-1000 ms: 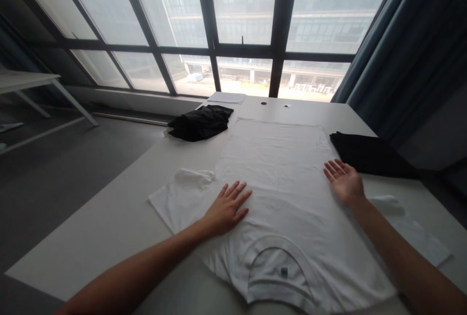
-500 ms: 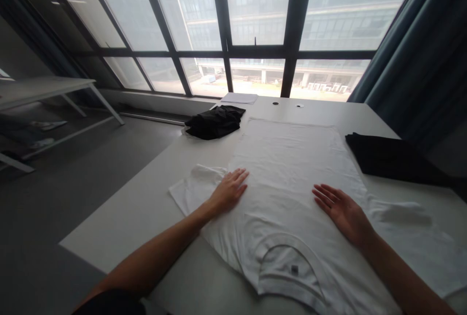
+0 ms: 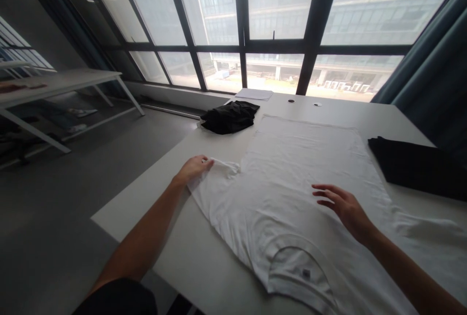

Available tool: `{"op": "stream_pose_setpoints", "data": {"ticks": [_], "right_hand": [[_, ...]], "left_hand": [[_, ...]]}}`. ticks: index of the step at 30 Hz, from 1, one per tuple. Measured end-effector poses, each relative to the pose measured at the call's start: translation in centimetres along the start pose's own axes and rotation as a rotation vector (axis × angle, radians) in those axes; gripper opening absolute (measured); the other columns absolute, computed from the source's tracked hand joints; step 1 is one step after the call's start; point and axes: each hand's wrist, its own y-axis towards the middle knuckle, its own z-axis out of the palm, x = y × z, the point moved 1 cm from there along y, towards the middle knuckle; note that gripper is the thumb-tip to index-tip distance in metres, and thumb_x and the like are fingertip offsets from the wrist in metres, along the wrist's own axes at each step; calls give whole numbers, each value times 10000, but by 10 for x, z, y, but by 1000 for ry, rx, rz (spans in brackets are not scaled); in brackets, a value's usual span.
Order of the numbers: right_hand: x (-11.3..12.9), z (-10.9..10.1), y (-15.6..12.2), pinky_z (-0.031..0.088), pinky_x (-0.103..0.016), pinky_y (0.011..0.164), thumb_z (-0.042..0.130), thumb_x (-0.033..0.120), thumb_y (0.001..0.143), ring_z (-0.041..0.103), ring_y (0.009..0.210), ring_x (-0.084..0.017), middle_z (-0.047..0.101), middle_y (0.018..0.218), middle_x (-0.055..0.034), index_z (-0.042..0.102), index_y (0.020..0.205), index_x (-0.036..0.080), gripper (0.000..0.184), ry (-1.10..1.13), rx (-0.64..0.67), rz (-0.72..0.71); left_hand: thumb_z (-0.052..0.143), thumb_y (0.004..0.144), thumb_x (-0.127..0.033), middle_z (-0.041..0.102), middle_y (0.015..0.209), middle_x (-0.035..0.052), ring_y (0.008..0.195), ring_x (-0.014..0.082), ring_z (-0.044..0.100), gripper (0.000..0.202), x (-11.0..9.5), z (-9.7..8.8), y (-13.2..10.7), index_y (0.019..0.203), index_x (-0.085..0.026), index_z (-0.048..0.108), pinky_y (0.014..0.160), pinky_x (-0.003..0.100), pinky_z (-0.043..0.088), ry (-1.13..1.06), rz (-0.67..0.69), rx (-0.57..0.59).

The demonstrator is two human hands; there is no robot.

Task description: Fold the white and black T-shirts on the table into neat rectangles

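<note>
A white T-shirt [image 3: 292, 174] lies spread on the white table, its collar towards me and its hem at the far side. My left hand [image 3: 195, 168] is at the end of the left sleeve, its fingers closed on the sleeve's edge. Over the right part of the shirt's body is my right hand [image 3: 341, 205], fingers apart and slightly curled, with nothing in it. Wrinkles run across the left shoulder, and a small dark label shows inside the collar.
Beyond the left sleeve sits a crumpled black cloth bundle [image 3: 230, 117]. A folded black cloth [image 3: 419, 166] lies to the right. White sheets [image 3: 254, 94] rest at the table's [image 3: 142, 198] far edge. Another table [image 3: 73, 81] stands at left, with a person's legs beneath it.
My left hand has moved left from the shirt's body to the sleeve end and taken hold of it. My right hand has lifted and its fingers have curled. The view has turned slightly left.
</note>
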Motion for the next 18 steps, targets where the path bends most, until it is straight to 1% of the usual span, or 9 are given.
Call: {"op": "stream_pose_setpoints", "data": {"ticks": [3, 5, 7, 9, 11, 13, 15, 16, 18], "right_hand": [[10, 45, 32, 582, -384, 771, 713, 450, 817, 699, 923, -260, 758, 1043, -110, 786, 963, 209, 291, -176, 95, -168], [11, 82, 56, 568, -395, 822, 656, 380, 848, 693, 918, -242, 762, 983, -83, 783, 942, 222, 224, -292, 169, -285], [8, 120, 77, 562, -396, 833, 593, 309, 864, 685, 940, -236, 757, 1008, -78, 771, 946, 219, 216, -389, 228, -380], [1, 156, 94, 554, -401, 858, 559, 257, 858, 678, 960, -231, 747, 1054, -88, 764, 968, 206, 238, -451, 298, -453], [-7, 186, 109, 555, -398, 858, 542, 236, 849, 687, 932, -223, 756, 1014, -86, 761, 955, 195, 247, -438, 367, -422], [-16, 208, 121, 570, -372, 799, 519, 237, 844, 702, 871, -211, 764, 946, -78, 758, 936, 184, 261, -344, 429, -293], [-23, 221, 131, 576, -340, 735, 502, 243, 837, 708, 820, -200, 764, 894, -72, 756, 936, 172, 282, -242, 441, -179], [-26, 225, 134, 575, -334, 726, 499, 244, 834, 706, 807, -197, 763, 880, -71, 756, 948, 167, 292, -219, 428, -160], [-29, 228, 138, 572, -347, 760, 508, 243, 833, 700, 805, -198, 762, 873, -67, 760, 982, 165, 304, -249, 389, -197]], "left_hand": [[625, 774, -603, 723, 846, 63, 736, 226, 659, 482, 5, 2, -5, 974, -169, 686, 628, 265, 463, -164, -39, -23], [663, 715, -621, 691, 754, 45, 667, 214, 628, 467, 6, 4, -7, 845, -172, 674, 563, 256, 425, -215, -56, -38], [661, 704, -632, 635, 644, 23, 589, 192, 575, 451, 7, 7, -9, 705, -182, 633, 514, 253, 376, -243, -55, -32], [649, 709, -623, 576, 572, 3, 543, 173, 522, 445, 8, 9, -10, 623, -191, 589, 497, 254, 341, -252, -35, -47], [647, 708, -599, 566, 577, -3, 553, 166, 508, 423, 9, 9, -10, 611, -192, 580, 509, 254, 343, -258, 17, -84], [653, 698, -567, 592, 628, -1, 594, 168, 524, 388, 9, 7, -11, 648, -186, 600, 535, 252, 370, -292, 68, -102], [672, 683, -516, 623, 697, -1, 644, 167, 549, 343, 9, 4, -14, 721, -179, 618, 566, 243, 403, -382, 106, -81], [679, 675, -487, 632, 725, -5, 658, 161, 555, 327, 8, 2, -15, 762, -178, 614, 577, 236, 412, -444, 117, -59], [687, 664, -440, 648, 770, -16, 664, 146, 560, 332, 4, -2, -20, 854, -186, 590, 585, 224, 420, -578, 118, 6]]}}
